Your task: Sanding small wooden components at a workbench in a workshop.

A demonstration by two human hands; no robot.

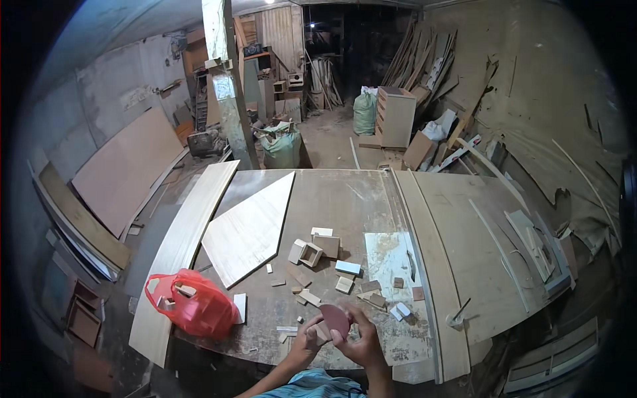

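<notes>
Both my left hand [306, 341] and my right hand [362, 338] are occupied at the lower centre of the frame, drawn close together with fingers curled. Partly concealed: a small wood block [322, 332] in my left hand's grip; its far end and underside I cannot make out. My right hand holds a dark red disc [336, 319], its lower edge covered by the thumb and its back out of sight. Whether disc and block touch cannot be determined.

Cut off at the lower edge: my forearms and blue shirt [312, 385]. A red plastic bag [207, 312], lower left, shows pale wood at its mouth; its remaining contents are obscured. The doorway [361, 56], upper centre, is too dark to read.

Position: the disc stands between my hands, the block to its lower left. Loose wood pieces [344, 285] lie on the table [325, 199] above them in the frame, the closest just beside my hands.
</notes>
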